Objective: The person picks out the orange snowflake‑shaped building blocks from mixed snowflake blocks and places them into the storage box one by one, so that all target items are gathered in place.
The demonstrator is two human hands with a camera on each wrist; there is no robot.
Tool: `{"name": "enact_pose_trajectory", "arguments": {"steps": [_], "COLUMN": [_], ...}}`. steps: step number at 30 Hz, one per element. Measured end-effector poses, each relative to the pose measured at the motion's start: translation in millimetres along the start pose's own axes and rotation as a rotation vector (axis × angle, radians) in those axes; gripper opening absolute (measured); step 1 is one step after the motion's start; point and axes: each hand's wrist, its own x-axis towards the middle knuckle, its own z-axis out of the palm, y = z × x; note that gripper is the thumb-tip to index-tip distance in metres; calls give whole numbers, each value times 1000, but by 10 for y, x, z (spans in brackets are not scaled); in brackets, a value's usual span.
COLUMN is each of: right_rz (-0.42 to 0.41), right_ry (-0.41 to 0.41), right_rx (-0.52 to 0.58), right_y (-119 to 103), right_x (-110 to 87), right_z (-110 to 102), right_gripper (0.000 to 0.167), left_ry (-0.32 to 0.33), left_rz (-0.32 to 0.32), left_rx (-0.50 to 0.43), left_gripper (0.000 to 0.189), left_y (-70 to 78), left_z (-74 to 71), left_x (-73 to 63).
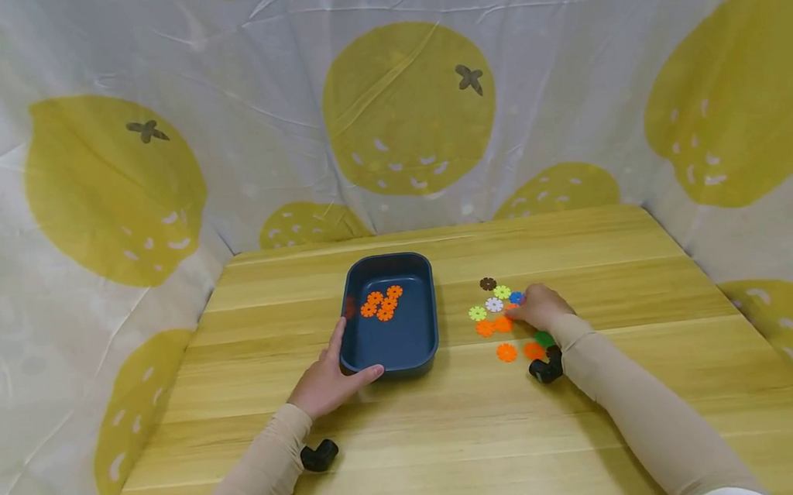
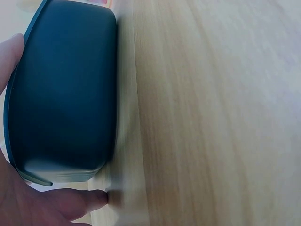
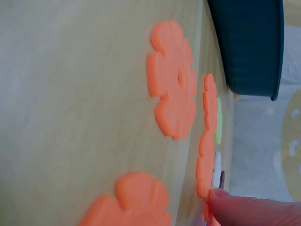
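A dark blue rectangular bin (image 1: 394, 370) holds several orange flower-shaped plastic discs (image 1: 385, 304). At its near left corner lies my left hand (image 1: 323, 381), thumb along the near rim and fingers spread by the left side. The left wrist view shows that bin (image 2: 66, 94) with a fingertip touching its edge. My right hand (image 1: 544, 310) reaches down over the loose discs, fingertips at an orange disc (image 1: 511, 308). A fingertip (image 3: 220, 200) overlaps this orange disc (image 3: 214, 220) in the right wrist view; whether it is pinched I cannot tell.
Loose discs lie right of the bin: brown (image 1: 487, 284), yellow-green (image 1: 477, 313), white (image 1: 494, 304), blue (image 1: 516, 298), orange (image 1: 506, 352) and green (image 1: 543, 338). Black wrist-worn pieces (image 1: 320, 455) show beside both sleeves. A lemon-print cloth (image 1: 409, 106) hangs behind the wooden table (image 1: 454, 445).
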Motion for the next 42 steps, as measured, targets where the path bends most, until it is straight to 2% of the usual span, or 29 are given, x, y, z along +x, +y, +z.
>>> {"name": "enact_pose_trajectory", "arguments": {"steps": [3,8,13,20,26,34,42], "right_rz": [-19,-54,-121,-181,-218,-289,-311], "right_ry": [13,5,-17,21,38,27,10], "right_rx": [33,149,235,257,258,302,372], "right_y": [-19,-79,-212,-527,-844,-1301,-1680], "right_x": [12,31,28,58,122,217,367], "right_z": [-4,-48,-196,-448,-543,-444,-160], "right_gripper": [32,21,19,22,23,19,17], "left_ry": [6,11,15,18,24,21,18], "left_rz": [-1,-5,-9,-11,-9,-27,-30], "left_rx": [-5,-5,-8,-12,-16,-25,-31], "left_gripper": [117,117,117,118,118,117,118], "left_y": [-1,-2,-5,-20,-7,2,24], "left_z": [-16,-39,-59,-67,-54,-8,15], "left_x": [-4,-9,-11,-13,-19,-30,-42]}}
